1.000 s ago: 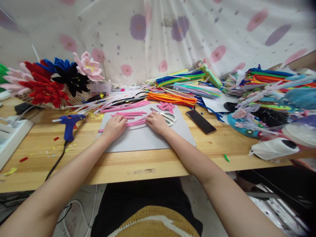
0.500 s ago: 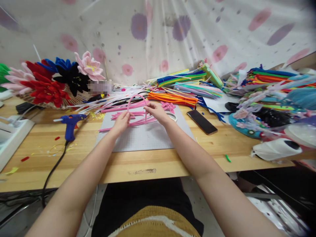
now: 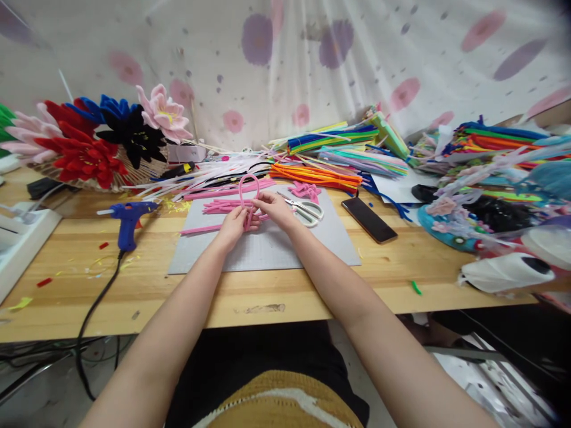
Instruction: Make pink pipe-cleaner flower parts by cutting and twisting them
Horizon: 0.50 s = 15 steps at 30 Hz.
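Note:
A pink pipe cleaner [image 3: 248, 177] is bent into a narrow upright loop over the grey mat [image 3: 276, 252]. Its lower ends are pinched in my left hand [image 3: 235, 224]. My right hand [image 3: 275, 208] grips the same pipe cleaner at the loop's base, close against the left fingers. Behind the left hand lie pink pipe cleaners [image 3: 218, 206] on the mat. White-handled scissors [image 3: 307, 211] rest just right of my right hand. Short bent pink pieces [image 3: 306, 190] sit at the mat's back edge.
A blue glue gun [image 3: 128, 226] with a black cord stands left of the mat. A phone [image 3: 369, 220] lies to the right. Bundles of coloured pipe cleaners [image 3: 316, 176] line the back; fuzzy flowers [image 3: 89, 154] are at back left, a white roll [image 3: 506, 272] at right.
My hands have come together, and the wide pink arch between them is now a narrower closed loop. More of the scissors shows. The view has shifted slightly.

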Available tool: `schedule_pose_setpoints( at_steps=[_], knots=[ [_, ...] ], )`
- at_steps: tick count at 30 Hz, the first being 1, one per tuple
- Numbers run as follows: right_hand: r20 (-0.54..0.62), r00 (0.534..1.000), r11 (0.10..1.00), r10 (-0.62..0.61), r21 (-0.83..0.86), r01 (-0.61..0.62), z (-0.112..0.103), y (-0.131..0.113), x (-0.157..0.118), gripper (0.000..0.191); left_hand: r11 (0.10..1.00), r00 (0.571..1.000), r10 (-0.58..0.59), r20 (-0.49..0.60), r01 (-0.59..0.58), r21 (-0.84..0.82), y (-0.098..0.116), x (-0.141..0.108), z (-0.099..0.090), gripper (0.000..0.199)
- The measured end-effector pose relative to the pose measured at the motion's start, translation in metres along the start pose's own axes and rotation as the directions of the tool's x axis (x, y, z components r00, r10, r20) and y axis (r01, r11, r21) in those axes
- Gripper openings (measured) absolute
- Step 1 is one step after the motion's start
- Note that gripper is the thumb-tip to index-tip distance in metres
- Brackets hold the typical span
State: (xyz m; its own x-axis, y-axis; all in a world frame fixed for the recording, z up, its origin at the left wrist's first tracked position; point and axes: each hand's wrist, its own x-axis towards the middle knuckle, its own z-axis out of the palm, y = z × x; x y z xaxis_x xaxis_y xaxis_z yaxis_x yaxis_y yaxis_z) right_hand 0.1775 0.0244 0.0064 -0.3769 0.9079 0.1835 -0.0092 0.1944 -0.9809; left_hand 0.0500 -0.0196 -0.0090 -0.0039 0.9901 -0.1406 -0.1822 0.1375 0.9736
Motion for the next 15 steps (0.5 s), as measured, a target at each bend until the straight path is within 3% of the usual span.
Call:
schedule_pose_setpoints(
  at_steps=[15],
  knots=[
    [0.011, 1.000, 1.000, -0.024, 0.011, 0.024, 0.004, 0.006, -0.002, 0.030, 0.998, 1.000, -0.003, 0.007, 0.003, 0.057, -0.001, -0.001, 0.004, 0.012]
  ],
)
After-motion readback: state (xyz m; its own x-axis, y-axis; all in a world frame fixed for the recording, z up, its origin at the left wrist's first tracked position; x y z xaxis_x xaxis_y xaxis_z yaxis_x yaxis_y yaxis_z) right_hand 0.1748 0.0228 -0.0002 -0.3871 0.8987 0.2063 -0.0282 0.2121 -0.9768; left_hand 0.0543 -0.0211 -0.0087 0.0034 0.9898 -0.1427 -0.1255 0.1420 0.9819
